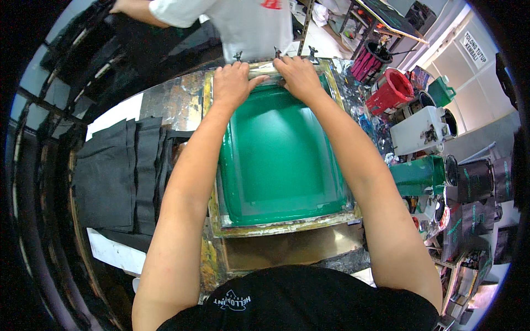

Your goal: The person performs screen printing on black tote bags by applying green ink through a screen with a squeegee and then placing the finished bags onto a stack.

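Observation:
A screen-printing frame (287,227) lies on the worktable in front of me, its mesh covered with green ink (281,160). Both my arms stretch over it to the far end. There my left hand (232,84) and my right hand (300,78) are closed side by side on a squeegee (266,71), thumbs turned toward each other. Only a pale strip of the squeegee shows between them; its blade is hidden. Behind the hands, dark clamps (277,52) stand along the frame's far edge.
Black fabric pieces (107,176) lie stacked at left. Along the right stand a red bucket (389,91), a pink-streaked bucket (369,62), a white jerrycan (417,131) and a green container (419,176). Beyond the table stands another person in a white shirt (248,30).

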Tool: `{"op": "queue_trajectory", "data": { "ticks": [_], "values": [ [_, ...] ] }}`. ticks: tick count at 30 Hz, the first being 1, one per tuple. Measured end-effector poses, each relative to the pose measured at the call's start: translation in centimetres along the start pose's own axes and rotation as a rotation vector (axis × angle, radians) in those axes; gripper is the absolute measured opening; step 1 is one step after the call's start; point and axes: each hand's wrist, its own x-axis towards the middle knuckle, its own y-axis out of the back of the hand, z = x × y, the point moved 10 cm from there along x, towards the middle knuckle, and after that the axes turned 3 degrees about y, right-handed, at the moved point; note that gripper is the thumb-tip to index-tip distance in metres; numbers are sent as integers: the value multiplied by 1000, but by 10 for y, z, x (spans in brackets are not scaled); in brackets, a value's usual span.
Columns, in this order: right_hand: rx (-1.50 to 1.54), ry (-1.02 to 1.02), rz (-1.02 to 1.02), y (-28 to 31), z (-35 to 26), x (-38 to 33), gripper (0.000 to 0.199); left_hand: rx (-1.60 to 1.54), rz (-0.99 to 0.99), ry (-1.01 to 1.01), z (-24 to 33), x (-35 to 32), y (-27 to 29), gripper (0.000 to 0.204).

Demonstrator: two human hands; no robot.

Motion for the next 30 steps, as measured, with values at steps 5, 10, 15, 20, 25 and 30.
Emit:
{"op": "queue_trajectory", "data": {
  "ticks": [5,10,15,20,25,30],
  "values": [
    [35,3,16,13,-9,-19,39,12,76,-31,9,-18,10,66],
    [5,-23,-125,33,-37,-50,34,28,164,-73,25,-60,40,62],
    [7,6,-61,74,-80,-109,28,-21,179,-57,52,-126,81,61],
    [34,-14,-90,105,-114,-158,43,-57,157,-40,76,-180,118,60],
    [-20,-9,-186,142,-147,-201,26,-104,107,-33,97,-229,147,58],
    [1,-36,-151,165,-173,-247,30,-147,128,-61,119,-272,179,58]
  ]
}}
